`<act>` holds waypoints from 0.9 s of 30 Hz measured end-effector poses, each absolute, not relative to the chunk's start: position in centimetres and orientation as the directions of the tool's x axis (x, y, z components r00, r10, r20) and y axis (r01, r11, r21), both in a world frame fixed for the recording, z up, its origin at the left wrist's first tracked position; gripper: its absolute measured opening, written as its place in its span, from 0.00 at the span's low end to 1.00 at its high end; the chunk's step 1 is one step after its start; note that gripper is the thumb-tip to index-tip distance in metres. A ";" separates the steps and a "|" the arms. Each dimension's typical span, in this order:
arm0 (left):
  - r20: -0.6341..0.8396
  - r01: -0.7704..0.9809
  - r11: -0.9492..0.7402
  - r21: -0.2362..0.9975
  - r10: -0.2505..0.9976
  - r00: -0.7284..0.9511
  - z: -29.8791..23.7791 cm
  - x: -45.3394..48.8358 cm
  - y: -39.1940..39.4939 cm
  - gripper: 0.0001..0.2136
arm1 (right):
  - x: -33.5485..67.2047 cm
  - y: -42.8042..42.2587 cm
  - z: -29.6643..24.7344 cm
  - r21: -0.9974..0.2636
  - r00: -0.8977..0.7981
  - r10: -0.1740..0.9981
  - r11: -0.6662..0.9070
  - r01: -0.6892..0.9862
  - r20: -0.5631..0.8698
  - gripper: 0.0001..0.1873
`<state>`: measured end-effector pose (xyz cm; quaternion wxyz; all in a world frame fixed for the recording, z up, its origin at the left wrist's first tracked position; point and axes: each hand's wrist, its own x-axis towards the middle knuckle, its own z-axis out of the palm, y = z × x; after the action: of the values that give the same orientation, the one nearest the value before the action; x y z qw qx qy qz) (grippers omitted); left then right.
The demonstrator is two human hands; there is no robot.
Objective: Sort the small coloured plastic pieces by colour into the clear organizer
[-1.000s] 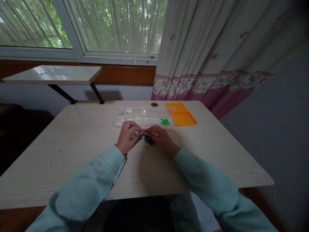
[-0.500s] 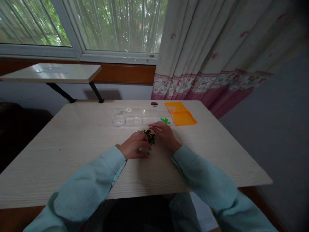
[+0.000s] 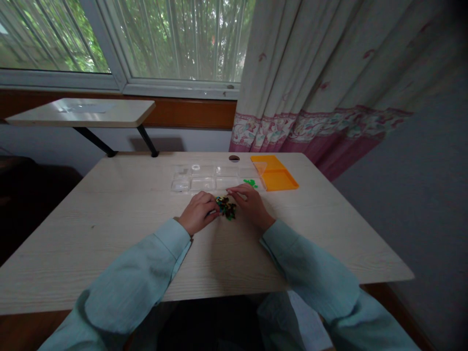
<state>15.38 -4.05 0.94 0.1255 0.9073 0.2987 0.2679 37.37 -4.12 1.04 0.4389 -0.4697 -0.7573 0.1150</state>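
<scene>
A small heap of mixed-colour beads (image 3: pixel 226 208) lies on the light wooden table (image 3: pixel 109 229) between my hands. My left hand (image 3: pixel 197 212) rests just left of the heap, fingers curled with their tips at its edge. My right hand (image 3: pixel 249 204) lies to the right of the heap, fingers pressed together and pointing left over its far side. What either hand pinches, if anything, is too small to see. Beyond the heap stands a clear compartment box (image 3: pixel 204 178); its right-hand cell holds green beads (image 3: pixel 250 183).
An orange lid (image 3: pixel 274 179) lies open at the box's right end. A dark round hole (image 3: pixel 234 158) sits in the table's far edge. A small side table (image 3: pixel 80 113) stands under the window at the back left. A curtain (image 3: pixel 321 83) hangs at the right.
My left hand slid toward me past the heap half a second ago and has returned to its left edge. My right hand shifted slightly away from me, toward the box.
</scene>
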 end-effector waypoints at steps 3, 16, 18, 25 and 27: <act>0.471 0.494 -0.702 0.514 0.712 0.521 0.8 15.5 -3.8 0.09 | 37.3 -4.2 1.1 -0.579 -0.180 0.797 0.554 0.598 0.576 0.12; 0.361 0.248 -0.423 0.872 0.896 0.260 0.5 16.0 -3.6 0.10 | 35.0 -5.2 1.4 -0.370 -0.347 0.657 0.700 0.611 0.670 0.09; 0.361 0.235 -0.424 0.875 0.893 0.269 0.6 16.1 -3.7 0.10 | 35.0 -5.3 1.3 -0.371 -0.335 0.662 0.690 0.621 0.671 0.08; 0.371 0.250 -0.437 0.864 0.889 0.269 0.5 16.1 -3.7 0.12 | 34.9 -5.5 1.5 -0.353 -0.330 0.658 0.684 0.638 0.677 0.09; 0.372 0.267 -0.440 0.857 0.888 0.271 0.5 16.1 -3.7 0.13 | 35.0 -5.5 1.5 -0.353 -0.328 0.661 0.679 0.644 0.675 0.09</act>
<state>16.14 -3.72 0.50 0.3443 0.7189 0.4016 0.4509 34.97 -5.52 1.51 0.4192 -0.4004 -0.8147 0.0105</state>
